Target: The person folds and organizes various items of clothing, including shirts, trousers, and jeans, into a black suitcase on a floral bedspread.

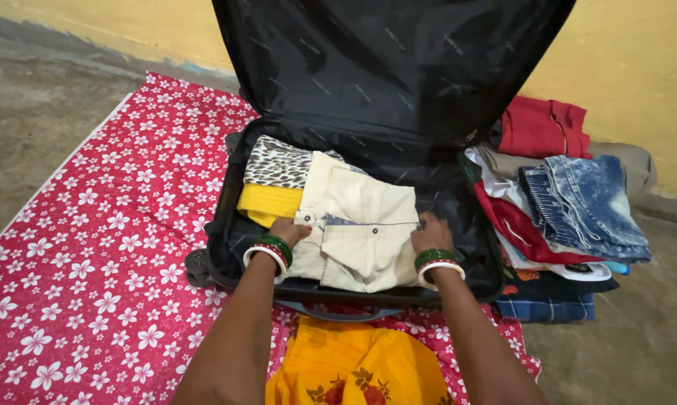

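Note:
An open black suitcase lies on a red floral mat, its lid propped up against the wall. Inside are a leopard-print cloth, a yellow folded cloth and folded cream trousers. My left hand grips the left edge of the cream trousers at the waistband. My right hand presses on the trousers' right edge. Both wrists carry green, red and white bangles.
A pile of clothes sits right of the suitcase: faded denim, a red garment, a white one, and a dark checked cloth. The red floral mat spreads left. An orange garment covers my lap. Bare concrete floor surrounds the mat.

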